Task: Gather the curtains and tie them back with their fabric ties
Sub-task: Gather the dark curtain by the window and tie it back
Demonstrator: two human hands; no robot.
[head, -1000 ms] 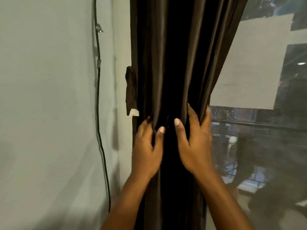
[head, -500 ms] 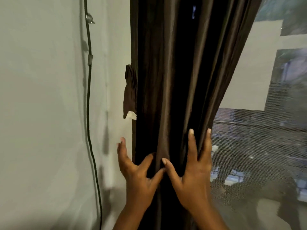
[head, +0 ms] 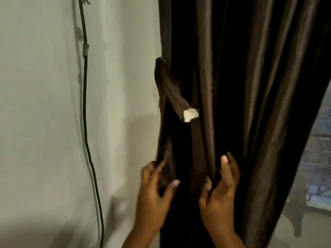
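The dark brown curtain (head: 241,86) hangs bunched in deep glossy folds against the pale wall (head: 44,104), so the gathering looks largely done, but nothing is wrapped round it yet and the tying is all still to do. Its matching fabric tie (head: 166,86) dangles at the curtain's left edge from a point on the wall side, 1 short end with a white tab (head: 190,114) lying across the folds. The left hand (head: 154,190) pinches the tie's long lower strand between thumb and fingers, while the right hand (head: 220,192), fingers curled, grips a curtain fold just beside it.

A home room is suggested: dark curtain (head: 250,86) above the hands, window (head: 318,158) right, plain wall (head: 44,104) left.
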